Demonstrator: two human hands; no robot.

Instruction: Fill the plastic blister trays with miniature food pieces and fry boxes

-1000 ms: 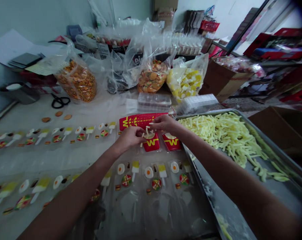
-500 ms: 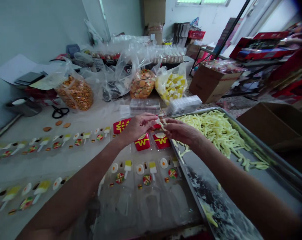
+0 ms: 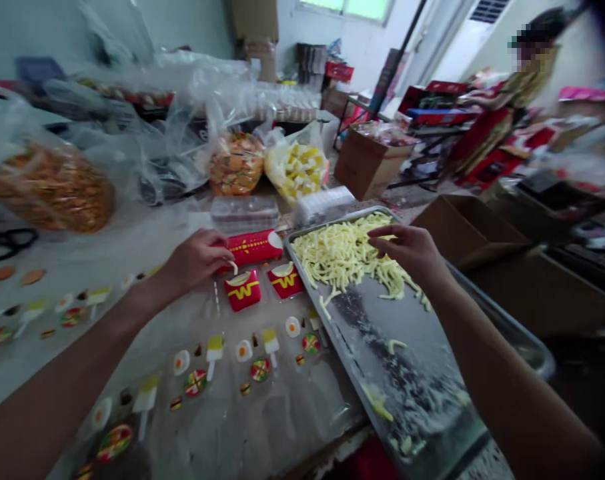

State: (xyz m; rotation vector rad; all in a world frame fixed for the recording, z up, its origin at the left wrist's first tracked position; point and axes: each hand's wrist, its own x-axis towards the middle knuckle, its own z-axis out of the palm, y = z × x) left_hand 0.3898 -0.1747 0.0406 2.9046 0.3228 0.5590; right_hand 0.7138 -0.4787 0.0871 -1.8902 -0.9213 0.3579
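Observation:
My left hand (image 3: 198,261) is closed in a pinch on a pale fry-shaped piece (image 3: 233,268), just left of a red carton with a yellow W (image 3: 243,291). A second red carton (image 3: 285,280) sits beside it, and behind them lies a red sleeve (image 3: 255,245) with yellow print. My right hand (image 3: 413,252) hovers over a heap of pale yellow fry-shaped pieces (image 3: 332,257), fingers apart, with nothing visible in them. The heap fills the far part of a metal tray (image 3: 352,333).
Clear blister trays (image 3: 262,413) with small egg, pizza, burger and popsicle shapes line the table. Behind stand filled bags (image 3: 237,163), a bag of yellow-white pieces (image 3: 299,167) and clear plastic boxes (image 3: 245,212). Cardboard boxes (image 3: 469,223) are at the right; a person (image 3: 525,87) stands farther back.
My hands, together over the cartons before, have separated. The right has moved to the heap in the tray; the left keeps a piece near the cartons. The view has turned rightward.

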